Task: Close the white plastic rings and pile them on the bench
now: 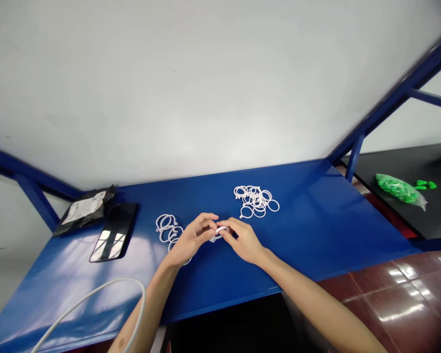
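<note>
Between my two hands, above the blue table [301, 235], is a white curtain ring [220, 229]. My left hand [194, 238] pinches its left side with thumb and fingers. From the right, my right hand [241, 239] grips the same ring, fingers closed on its edge. Part of the ring is hidden by the fingertips. A small group of white rings [165, 228] lies left of my left hand, partly covered by it. Beyond my right hand lies a larger heap of white rings [256, 200], overlapping, some with small eyelets.
On the left lie a black phone-like slab [113, 233] and a black plastic parcel [86, 211] with a white label. A white cable [95, 288] loops at lower left. Blue frame bars flank the table. A bag of green pieces [399, 189] rests on a black table at right.
</note>
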Available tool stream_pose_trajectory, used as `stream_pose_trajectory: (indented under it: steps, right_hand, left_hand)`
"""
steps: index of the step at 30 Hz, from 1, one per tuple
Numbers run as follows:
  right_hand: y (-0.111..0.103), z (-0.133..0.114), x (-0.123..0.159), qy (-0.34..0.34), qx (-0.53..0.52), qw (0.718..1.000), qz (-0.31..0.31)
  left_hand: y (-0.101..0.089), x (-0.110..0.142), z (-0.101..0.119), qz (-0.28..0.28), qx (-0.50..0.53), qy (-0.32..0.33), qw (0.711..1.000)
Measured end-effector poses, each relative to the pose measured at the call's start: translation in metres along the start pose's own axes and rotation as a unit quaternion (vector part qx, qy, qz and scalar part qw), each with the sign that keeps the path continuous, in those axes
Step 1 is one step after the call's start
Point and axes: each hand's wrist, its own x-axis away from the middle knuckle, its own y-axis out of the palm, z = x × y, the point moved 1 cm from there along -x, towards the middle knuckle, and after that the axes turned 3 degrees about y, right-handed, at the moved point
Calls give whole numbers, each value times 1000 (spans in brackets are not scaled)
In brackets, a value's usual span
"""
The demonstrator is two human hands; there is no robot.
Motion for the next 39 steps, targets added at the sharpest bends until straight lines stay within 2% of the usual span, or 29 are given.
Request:
stream_pose_trajectory:
  steps: [3, 6, 10, 14, 18, 21, 24, 28, 39]
  right_hand:
    - [-3, 0, -3, 110, -67, 992, -16]
    - [-6, 3, -5, 176, -118, 977, -29]
    - [-10, 9, -6, 196, -107, 974, -42]
    - [-12, 11, -7, 213, -112, 967, -85]
    - [-13, 9, -8, 225, -115, 962, -105]
    - [-14, 7, -8, 178, -68, 981, -34]
    - [-15, 6, -7, 142, -44, 989, 26]
    - [-14, 4, -5, 142, -70, 987, 1]
    - [-10, 7, -4, 122, -90, 988, 14]
  left_hand:
    - [-1, -1, -4, 42, -56, 34, 997]
    - [0, 0, -4, 66, -202, 124, 969]
    - [7, 3, 1, 68, -333, 246, 908]
    - [11, 3, 4, 70, -383, 289, 875]
    - [12, 2, 3, 52, -387, 289, 874]
    - [11, 1, 0, 65, -382, 266, 883]
    - [10, -1, -4, 102, -386, 213, 892]
    - [9, -2, -6, 125, -386, 154, 901]
    - [9, -3, -5, 132, -318, 145, 928]
